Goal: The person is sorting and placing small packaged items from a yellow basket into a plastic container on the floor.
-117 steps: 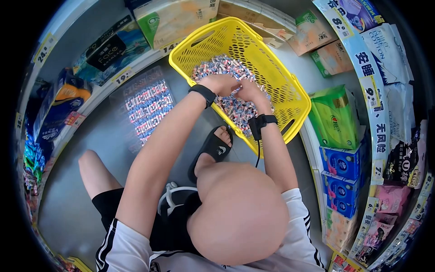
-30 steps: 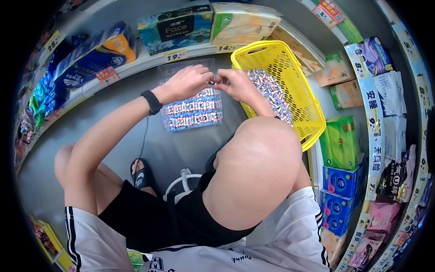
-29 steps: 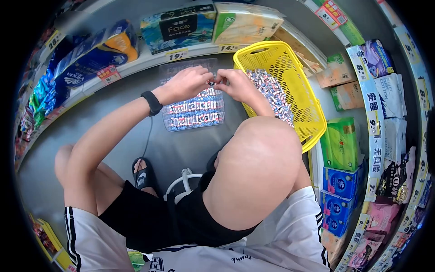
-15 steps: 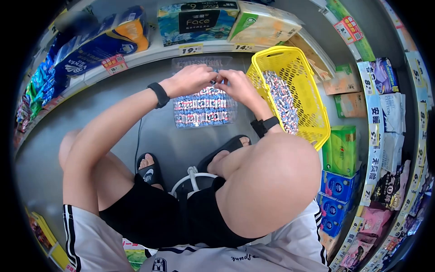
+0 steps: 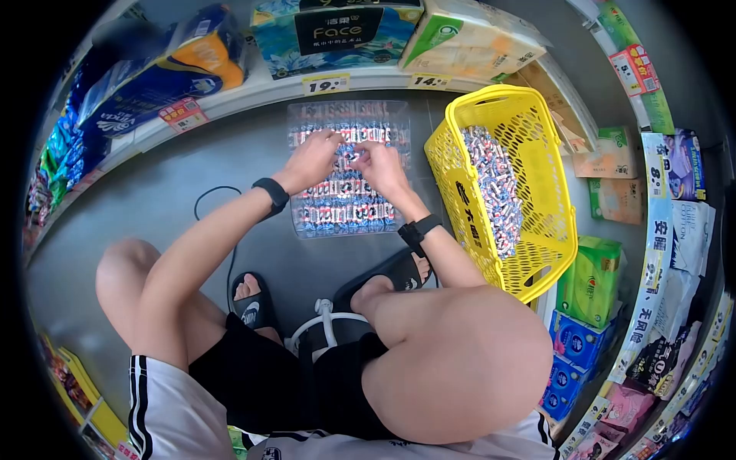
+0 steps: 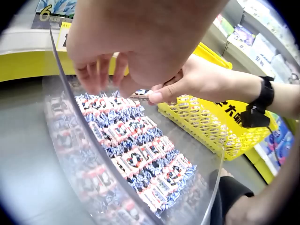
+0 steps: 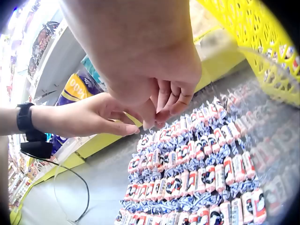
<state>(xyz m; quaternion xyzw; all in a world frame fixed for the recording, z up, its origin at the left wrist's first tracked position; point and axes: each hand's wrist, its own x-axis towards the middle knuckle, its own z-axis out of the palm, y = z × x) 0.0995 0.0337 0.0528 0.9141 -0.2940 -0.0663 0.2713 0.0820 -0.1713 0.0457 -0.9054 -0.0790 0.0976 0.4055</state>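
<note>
Below both hands stands a clear plastic box (image 5: 349,231), filled with neat rows of wrapped candies (image 7: 187,185) in white, red and blue. My right hand (image 5: 381,169) is over the box and pinches one wrapped candy (image 6: 141,94) between thumb and finger. My left hand (image 5: 313,159) is just to its left, its fingers loosely bent and the thumb apart from them in the right wrist view. In the left wrist view its index fingertip comes close to the pinched candy. Part of the left fingers is hidden behind the right hand (image 7: 164,79) in the right wrist view.
Right of the box, a yellow basket (image 5: 468,222) holds a heap of loose wrapped candies (image 5: 494,188). Shelves with tissue packs (image 5: 337,34) curve along the back and right. A cable (image 5: 230,253) lies on the floor near the sandalled feet (image 5: 254,303).
First both hands were in the basket among the loose candies. They moved left over the box and met around a candy; now they are lower and slightly apart, exposing more candy rows.
</note>
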